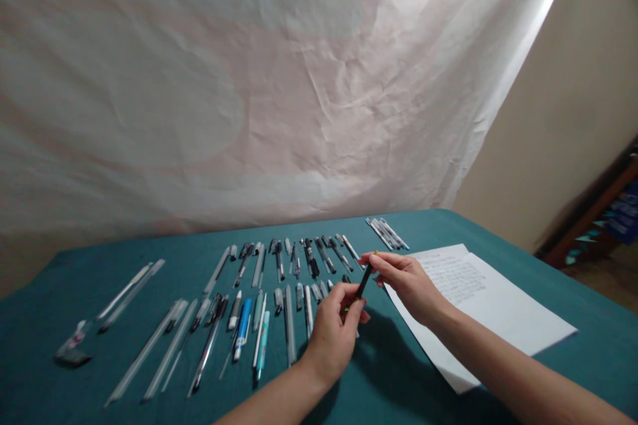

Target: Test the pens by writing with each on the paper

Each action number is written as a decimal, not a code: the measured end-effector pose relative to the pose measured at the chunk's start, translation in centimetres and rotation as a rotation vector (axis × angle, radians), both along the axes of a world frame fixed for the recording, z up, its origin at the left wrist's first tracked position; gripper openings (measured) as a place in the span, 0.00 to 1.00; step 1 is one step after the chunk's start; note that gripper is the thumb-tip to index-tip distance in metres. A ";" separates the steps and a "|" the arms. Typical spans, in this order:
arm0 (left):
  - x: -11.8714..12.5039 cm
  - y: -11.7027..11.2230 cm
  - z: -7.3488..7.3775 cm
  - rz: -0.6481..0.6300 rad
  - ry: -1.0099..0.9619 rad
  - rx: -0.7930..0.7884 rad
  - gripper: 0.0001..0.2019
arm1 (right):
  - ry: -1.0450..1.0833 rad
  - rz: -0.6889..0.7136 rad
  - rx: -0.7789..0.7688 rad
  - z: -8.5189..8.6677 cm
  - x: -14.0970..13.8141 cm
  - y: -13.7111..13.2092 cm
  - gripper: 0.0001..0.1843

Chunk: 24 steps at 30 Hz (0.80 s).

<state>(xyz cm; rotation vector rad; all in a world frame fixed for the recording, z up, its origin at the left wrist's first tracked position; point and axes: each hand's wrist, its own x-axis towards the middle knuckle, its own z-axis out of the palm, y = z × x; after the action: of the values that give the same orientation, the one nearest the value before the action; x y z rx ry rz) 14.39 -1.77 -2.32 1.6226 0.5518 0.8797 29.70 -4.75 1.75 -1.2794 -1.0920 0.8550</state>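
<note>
Both hands meet over the teal table (100, 358) near its middle. My left hand (335, 332) has its fingers curled round the lower end of a slim black pen (363, 281). My right hand (406, 282) pinches the pen's upper end between thumb and fingers. The pen is tilted, lifted just above the cloth. Directly left of the hands lie rows of several pens (259, 325), clear, black and blue ones, side by side.
A white sheet of paper (488, 305) with handwriting lies to the right of my hands. A few more pens (387, 234) rest at the far edge. A wrinkled white cloth (249, 93) hangs behind the table. A wooden shelf (598, 212) stands at the far right.
</note>
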 end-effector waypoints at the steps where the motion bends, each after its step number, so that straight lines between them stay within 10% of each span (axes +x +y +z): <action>1: 0.1 0.0 0.0 -0.002 0.000 -0.008 0.09 | -0.015 -0.006 -0.010 0.0 0.1 0.0 0.18; 8: 0.9 0.2 -0.2 0.019 -0.039 -0.149 0.11 | -0.583 -0.216 0.195 -0.8 0.8 -0.3 0.17; 15: 1.3 -1.0 0.7 -0.109 0.053 -0.143 0.14 | -1.289 -0.024 0.140 -1.4 1.7 -1.7 0.13; 24: 1.2 -2.9 1.9 -0.447 0.407 0.768 0.11 | -0.835 -0.265 0.045 -2.6 10.7 -4.8 0.15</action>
<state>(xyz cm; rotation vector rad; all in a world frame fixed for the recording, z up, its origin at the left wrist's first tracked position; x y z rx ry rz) 15.58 -4.63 -0.38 2.5293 0.0874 0.4286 40.38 -9.56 -0.86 -1.7510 -1.5148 0.0616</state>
